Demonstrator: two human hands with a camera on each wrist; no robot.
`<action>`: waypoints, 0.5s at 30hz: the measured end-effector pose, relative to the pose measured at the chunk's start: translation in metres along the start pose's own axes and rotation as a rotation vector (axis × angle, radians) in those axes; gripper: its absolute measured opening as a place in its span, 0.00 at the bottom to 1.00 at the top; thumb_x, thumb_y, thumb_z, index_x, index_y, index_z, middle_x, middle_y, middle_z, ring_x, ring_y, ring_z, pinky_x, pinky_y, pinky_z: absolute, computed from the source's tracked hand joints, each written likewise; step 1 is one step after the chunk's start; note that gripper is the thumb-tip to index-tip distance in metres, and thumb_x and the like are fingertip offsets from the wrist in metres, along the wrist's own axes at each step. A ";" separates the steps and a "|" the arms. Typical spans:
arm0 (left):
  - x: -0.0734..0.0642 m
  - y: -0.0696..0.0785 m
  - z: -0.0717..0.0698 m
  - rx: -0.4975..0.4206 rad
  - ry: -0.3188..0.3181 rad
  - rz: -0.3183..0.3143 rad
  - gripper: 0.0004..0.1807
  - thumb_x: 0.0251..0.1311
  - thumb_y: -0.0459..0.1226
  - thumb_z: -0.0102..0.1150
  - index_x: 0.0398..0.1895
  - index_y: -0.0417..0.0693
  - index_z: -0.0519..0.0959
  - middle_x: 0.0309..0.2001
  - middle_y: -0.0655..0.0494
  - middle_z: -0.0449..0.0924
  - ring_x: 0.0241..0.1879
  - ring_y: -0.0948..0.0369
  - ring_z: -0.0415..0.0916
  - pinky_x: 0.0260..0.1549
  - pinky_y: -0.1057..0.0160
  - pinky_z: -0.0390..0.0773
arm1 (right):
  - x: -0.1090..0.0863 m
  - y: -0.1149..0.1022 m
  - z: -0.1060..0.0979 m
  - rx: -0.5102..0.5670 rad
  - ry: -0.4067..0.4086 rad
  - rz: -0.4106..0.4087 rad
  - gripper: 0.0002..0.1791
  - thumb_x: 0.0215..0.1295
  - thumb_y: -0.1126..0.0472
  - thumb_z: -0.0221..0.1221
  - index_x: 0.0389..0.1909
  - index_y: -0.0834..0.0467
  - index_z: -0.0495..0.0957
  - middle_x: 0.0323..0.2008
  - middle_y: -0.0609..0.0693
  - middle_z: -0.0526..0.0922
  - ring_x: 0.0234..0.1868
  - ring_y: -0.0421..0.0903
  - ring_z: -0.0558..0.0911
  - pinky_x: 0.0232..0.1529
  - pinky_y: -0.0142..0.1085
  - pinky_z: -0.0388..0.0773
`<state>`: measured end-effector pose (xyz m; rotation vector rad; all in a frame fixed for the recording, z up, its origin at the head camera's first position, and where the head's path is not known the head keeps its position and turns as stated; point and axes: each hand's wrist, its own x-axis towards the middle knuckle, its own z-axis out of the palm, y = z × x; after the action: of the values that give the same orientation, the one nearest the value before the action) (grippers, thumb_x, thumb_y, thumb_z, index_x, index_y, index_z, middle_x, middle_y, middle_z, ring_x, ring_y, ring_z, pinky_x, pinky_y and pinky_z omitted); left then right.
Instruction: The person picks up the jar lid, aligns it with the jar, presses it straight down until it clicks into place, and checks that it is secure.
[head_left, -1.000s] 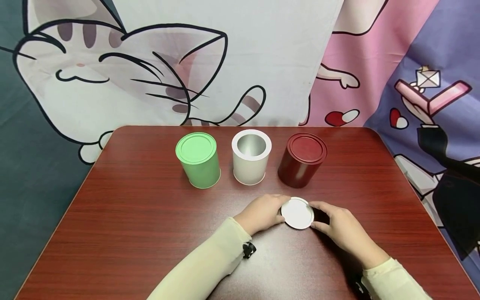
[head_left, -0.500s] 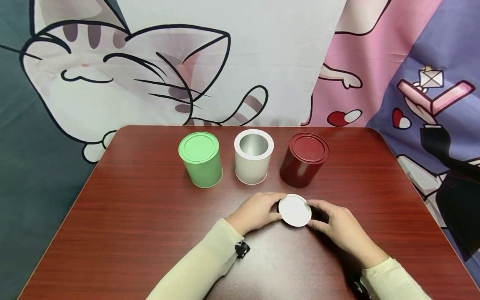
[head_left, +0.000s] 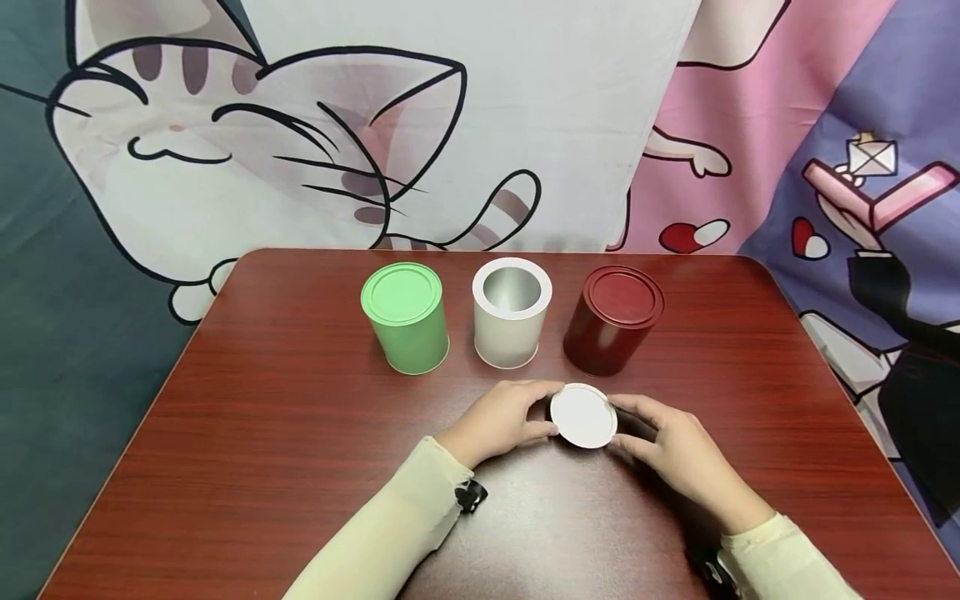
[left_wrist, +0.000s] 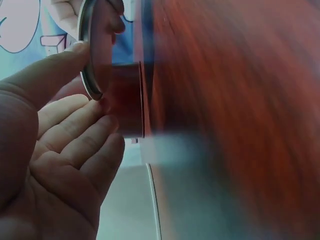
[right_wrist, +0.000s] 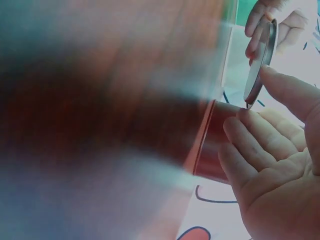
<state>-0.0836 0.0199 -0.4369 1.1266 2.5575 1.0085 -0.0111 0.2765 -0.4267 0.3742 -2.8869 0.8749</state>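
Observation:
A round white lid (head_left: 583, 415) is held between both hands in front of the cans. My left hand (head_left: 498, 421) pinches its left edge between thumb and fingers, and my right hand (head_left: 678, 450) grips the opposite edge the same way. In the left wrist view the lid (left_wrist: 91, 55) stands edge-on, raised off the tabletop; the right wrist view has the lid (right_wrist: 262, 62) between thumb and fingertips as well. Behind it a white can (head_left: 510, 337) stands upright with its top uncovered and its grey inside showing.
A green can (head_left: 408, 333) with its lid on stands left of the white one, and a dark red lidded can (head_left: 611, 325) stands to the right. All are on a reddish-brown wooden table (head_left: 247, 417). Cartoon-printed cloth (head_left: 570, 125) hangs behind the far edge.
Both hands hold on to the lid as it shifts a little left and toward the cans. My left hand and forearm move left with it. The head view has turned slightly; the cans stay put.

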 end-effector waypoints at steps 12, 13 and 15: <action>-0.015 -0.004 -0.019 -0.006 0.058 -0.005 0.30 0.61 0.41 0.70 0.66 0.46 0.75 0.61 0.55 0.79 0.62 0.61 0.75 0.63 0.63 0.72 | 0.013 -0.016 0.000 0.005 0.021 -0.040 0.27 0.54 0.60 0.75 0.57 0.50 0.82 0.51 0.43 0.86 0.53 0.46 0.84 0.52 0.37 0.78; -0.016 -0.005 -0.020 -0.013 0.067 -0.004 0.30 0.61 0.41 0.70 0.66 0.46 0.75 0.62 0.55 0.79 0.63 0.61 0.75 0.63 0.63 0.71 | 0.014 -0.017 0.000 0.010 0.023 -0.042 0.27 0.54 0.61 0.74 0.58 0.50 0.82 0.52 0.43 0.86 0.53 0.46 0.84 0.52 0.36 0.77; -0.017 -0.007 -0.022 -0.024 0.085 0.000 0.30 0.60 0.41 0.70 0.66 0.46 0.76 0.62 0.55 0.79 0.63 0.61 0.75 0.64 0.63 0.71 | 0.017 -0.021 -0.001 0.018 0.027 -0.042 0.28 0.55 0.61 0.74 0.58 0.49 0.82 0.52 0.43 0.86 0.54 0.46 0.84 0.53 0.34 0.77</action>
<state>-0.0843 -0.0072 -0.4260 1.1004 2.6036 1.1066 -0.0223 0.2565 -0.4121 0.4197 -2.8377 0.8934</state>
